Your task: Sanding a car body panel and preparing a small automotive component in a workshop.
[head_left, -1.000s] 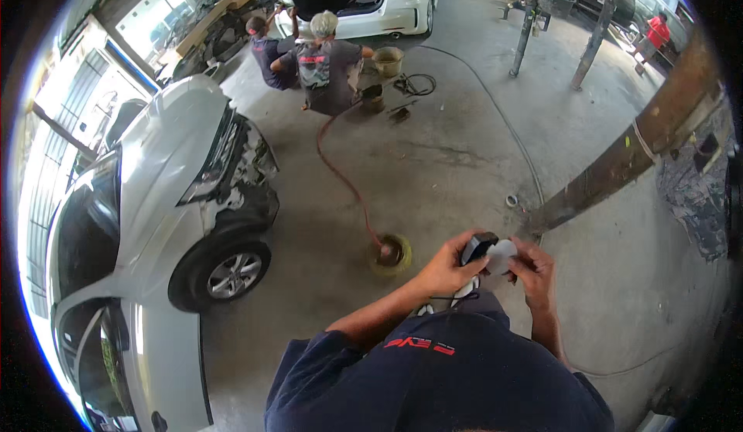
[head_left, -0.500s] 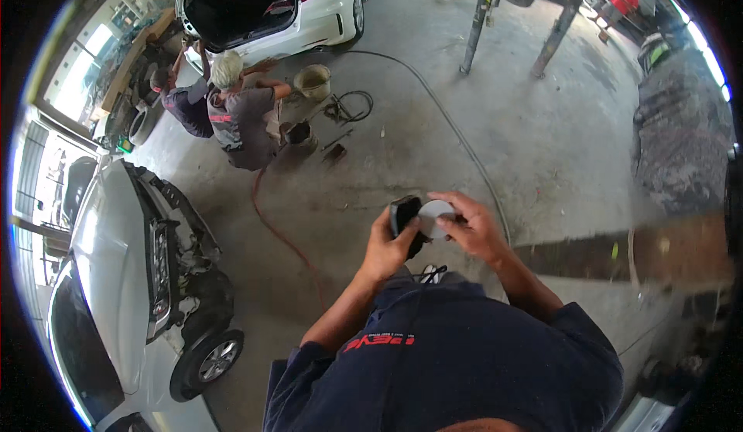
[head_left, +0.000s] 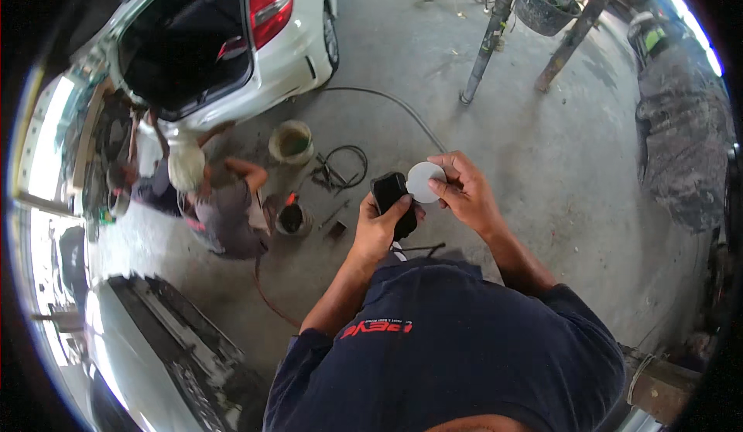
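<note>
The disc (head_left: 426,182) is flat, round, thin and pale grey; the block (head_left: 391,192), black with rounded corners, lies at the disc's eight o'clock, their edges so near that touching cannot be told; the right hand (head_left: 470,196) is pinched on the disc's three o'clock edge, thumb over its face; the left hand (head_left: 376,227) is curled around the block, thumb across its lower front; the forearms come in from seven and four o'clock; from the disc, a pale bucket (head_left: 299,159) with murky contents stands towards ten o'clock; a smaller bucket (head_left: 307,221), dark inside, near half past eight; a black bucket (head_left: 542,18) of mixed, unclear items at one.
</note>
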Tool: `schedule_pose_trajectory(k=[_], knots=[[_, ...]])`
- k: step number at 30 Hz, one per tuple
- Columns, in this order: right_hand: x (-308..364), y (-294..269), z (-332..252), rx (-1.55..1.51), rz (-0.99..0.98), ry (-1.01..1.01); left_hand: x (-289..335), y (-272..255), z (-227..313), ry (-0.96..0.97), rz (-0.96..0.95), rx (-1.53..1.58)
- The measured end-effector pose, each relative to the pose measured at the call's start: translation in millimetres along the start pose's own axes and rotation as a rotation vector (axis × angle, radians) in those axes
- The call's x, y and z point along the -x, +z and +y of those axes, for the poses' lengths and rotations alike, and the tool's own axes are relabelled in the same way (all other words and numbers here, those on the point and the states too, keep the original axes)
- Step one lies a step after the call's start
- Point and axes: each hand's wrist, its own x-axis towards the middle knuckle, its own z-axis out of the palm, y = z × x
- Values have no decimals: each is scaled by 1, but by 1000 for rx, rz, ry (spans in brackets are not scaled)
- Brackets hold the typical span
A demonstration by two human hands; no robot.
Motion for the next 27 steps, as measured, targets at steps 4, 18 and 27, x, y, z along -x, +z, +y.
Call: schedule_pose_trajectory(k=[4, 18, 27], knots=[[-117, -37, -6, 2, 149, 36, -145, -20, 41, -116, -21, 8], [-621, -183, 29, -62, 34, 176, -643, -70, 142, -214, 150, 3], [-966, -292, 59, -416, 184, 17, -963, -145, 201, -183, 86, 511]])
